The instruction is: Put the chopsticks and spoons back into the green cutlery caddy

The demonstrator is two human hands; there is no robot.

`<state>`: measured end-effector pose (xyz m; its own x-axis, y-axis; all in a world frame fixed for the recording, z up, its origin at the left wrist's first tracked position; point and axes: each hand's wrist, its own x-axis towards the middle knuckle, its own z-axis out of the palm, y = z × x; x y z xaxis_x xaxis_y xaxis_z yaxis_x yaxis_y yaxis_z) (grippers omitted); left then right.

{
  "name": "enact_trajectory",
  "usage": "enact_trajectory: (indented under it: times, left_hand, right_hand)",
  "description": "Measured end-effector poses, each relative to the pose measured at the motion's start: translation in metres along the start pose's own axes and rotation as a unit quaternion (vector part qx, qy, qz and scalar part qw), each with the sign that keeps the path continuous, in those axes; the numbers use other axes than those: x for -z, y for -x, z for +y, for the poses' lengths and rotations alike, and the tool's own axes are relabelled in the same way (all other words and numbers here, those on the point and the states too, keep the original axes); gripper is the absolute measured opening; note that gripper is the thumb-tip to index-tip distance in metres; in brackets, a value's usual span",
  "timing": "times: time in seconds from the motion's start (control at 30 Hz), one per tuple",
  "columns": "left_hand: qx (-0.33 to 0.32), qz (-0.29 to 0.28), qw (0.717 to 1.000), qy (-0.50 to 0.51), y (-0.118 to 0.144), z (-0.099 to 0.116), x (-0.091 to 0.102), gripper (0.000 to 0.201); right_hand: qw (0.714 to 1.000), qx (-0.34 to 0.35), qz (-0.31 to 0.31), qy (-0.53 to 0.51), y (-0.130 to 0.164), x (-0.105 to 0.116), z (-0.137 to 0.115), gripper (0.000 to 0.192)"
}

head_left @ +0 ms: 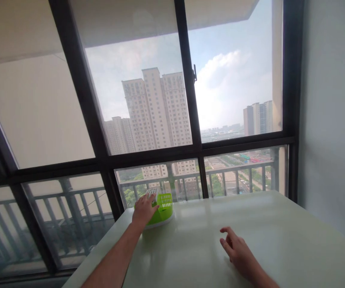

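Observation:
A bright green plastic basket (164,205) with slotted sides and a whitish base stands near the far left corner of the pale table. White latticework shows at its back left. My left hand (144,208) reaches over the basket's near left side and grips it, thumb toward the inside and fingers over the top. The palm hides that part of the rim. Well to the right, my right hand (235,250) hovers above the table with nothing in it. Its fingers are loosely bent, with thumb and index finger apart.
The glossy pale green table (202,240) runs up to a dark-framed window (151,156). A plain wall (331,120) rises at the right. Beyond the glass are a balcony railing (235,176) and tall buildings (157,108).

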<state>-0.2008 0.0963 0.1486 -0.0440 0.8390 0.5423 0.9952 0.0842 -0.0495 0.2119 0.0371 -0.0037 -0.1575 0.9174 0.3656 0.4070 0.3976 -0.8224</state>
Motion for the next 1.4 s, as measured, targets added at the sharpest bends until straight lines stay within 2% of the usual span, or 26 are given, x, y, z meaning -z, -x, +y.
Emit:
enact_trajectory:
  times: [0.2,0.37,0.63,0.83,0.97,1.07,1.2,1.23,1.33,1.4]
  left_hand:
    - [0.078,-0.036,0.994,-0.067,-0.017,-0.062,-0.001,0.057]
    - [0.098,-0.070,0.989,-0.089,-0.030,-0.092,-0.006,0.054]
    - [0.078,-0.096,0.989,-0.078,-0.039,-0.117,-0.007,0.049]
    - [0.078,-0.069,0.991,-0.088,-0.023,-0.114,-0.002,0.044]
    - [0.095,0.014,0.992,-0.079,0.000,-0.086,-0.012,0.053]
    - [0.056,0.039,0.997,-0.036,0.023,-0.042,-0.033,0.059]
    - [-0.019,-0.002,0.999,0.040,0.074,0.049,-0.062,0.063]
    - [-0.034,-0.028,0.994,0.098,0.090,0.075,-0.067,0.063]
    - [-0.077,-0.144,0.965,0.207,0.133,0.142,-0.073,0.062]
    - [-0.097,-0.231,0.943,0.218,0.154,0.173,-0.072,0.063]
  right_hand:
    - [0.999,0.016,-0.010,0.042,0.000,0.001,0.000,0.034]
    - [0.997,0.011,-0.020,0.069,0.001,0.001,-0.004,0.032]
    - [0.997,0.004,-0.018,0.071,-0.002,0.003,-0.005,0.030]
    - [0.997,0.000,-0.015,0.074,-0.003,0.003,-0.007,0.029]
    - [0.997,-0.004,-0.015,0.079,-0.003,0.002,-0.008,0.028]
    - [0.996,-0.001,-0.015,0.083,-0.004,0.000,-0.008,0.027]
    - [0.996,-0.010,-0.017,0.093,-0.006,0.000,-0.009,0.026]
    - [0.995,-0.012,-0.017,0.094,-0.006,0.001,-0.010,0.026]
    - [0.993,0.025,-0.015,0.110,-0.003,0.006,-0.014,0.026]
    - [0.987,0.059,-0.037,0.142,0.001,0.008,-0.015,0.023]
